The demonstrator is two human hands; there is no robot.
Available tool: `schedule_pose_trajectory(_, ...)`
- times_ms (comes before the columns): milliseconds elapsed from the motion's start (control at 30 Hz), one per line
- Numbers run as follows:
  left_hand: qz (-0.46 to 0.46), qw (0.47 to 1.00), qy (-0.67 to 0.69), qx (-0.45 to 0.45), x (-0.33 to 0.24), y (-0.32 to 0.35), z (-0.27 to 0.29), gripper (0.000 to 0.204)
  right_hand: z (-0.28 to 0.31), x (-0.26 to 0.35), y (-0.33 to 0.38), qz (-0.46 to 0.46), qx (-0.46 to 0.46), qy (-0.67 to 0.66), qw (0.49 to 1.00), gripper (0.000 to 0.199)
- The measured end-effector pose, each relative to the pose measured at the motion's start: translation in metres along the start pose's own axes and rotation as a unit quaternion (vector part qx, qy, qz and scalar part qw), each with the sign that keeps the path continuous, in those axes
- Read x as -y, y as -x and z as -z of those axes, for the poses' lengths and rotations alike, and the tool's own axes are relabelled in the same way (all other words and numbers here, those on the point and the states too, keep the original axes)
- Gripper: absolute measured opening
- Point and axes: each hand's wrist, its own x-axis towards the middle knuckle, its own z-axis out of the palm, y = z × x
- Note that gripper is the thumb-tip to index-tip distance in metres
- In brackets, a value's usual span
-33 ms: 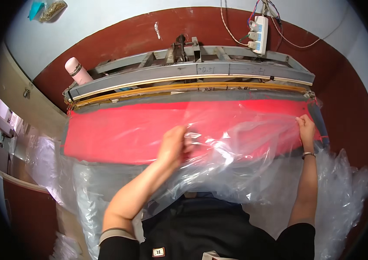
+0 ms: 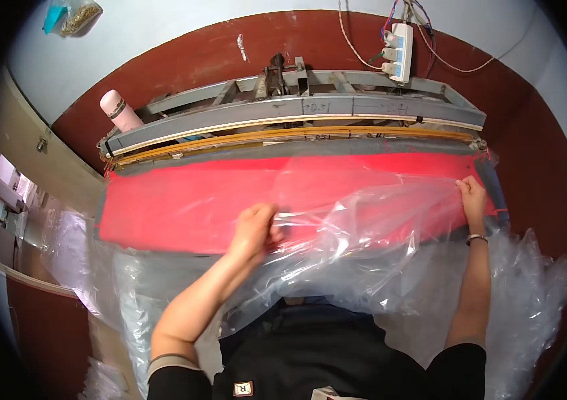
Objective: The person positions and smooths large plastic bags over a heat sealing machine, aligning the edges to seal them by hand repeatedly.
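Observation:
Clear plastic film (image 2: pixel 363 217) lies wrinkled across a red-topped work surface (image 2: pixel 177 200) and hangs over its near edge. My left hand (image 2: pixel 255 230), slightly blurred, is closed on the film left of the middle, pulling it into taut folds. At the right end, my right hand (image 2: pixel 472 197) pinches the film's far edge just above the red surface. Between both hands the film stretches in shiny creases.
Behind the red surface runs a grey metal frame (image 2: pixel 230 110) with yellowish strips along its front. A pink bottle (image 2: pixel 120 110) stands at its left end. A white power strip (image 2: pixel 401 53) with plugs hangs on the wall. More film (image 2: pixel 530 300) bunches at the right.
My left hand has moved left and slightly nearer, drawing the film with it. My right hand has stayed in place.

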Motion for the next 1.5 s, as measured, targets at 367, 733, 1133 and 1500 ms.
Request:
schedule_pose_trajectory(367,-0.479,0.635,-0.606,0.018,-0.019,-0.021,0.014,0.028,-0.002,-0.005,0.0,0.006,0.035,-0.061,0.998,0.019)
schedule_pose_trajectory(733,-0.398,0.737,-0.53,-0.132,0.0,-0.058,0.008,0.019,-0.005,-0.028,-0.001,0.009,-0.048,-0.266,0.963,0.01)
schedule_pose_trajectory(1133,-0.469,0.822,-0.227,-0.229,-0.091,-0.086,0.066,0.018,0.026,0.04,-0.007,0.051,0.089,-0.173,0.98,0.015)
schedule_pose_trajectory(1500,-0.636,0.569,-0.295,-0.43,-0.172,-0.053,0.135,0.014,0.041,0.027,-0.002,0.033,0.066,-0.195,0.978,0.005)
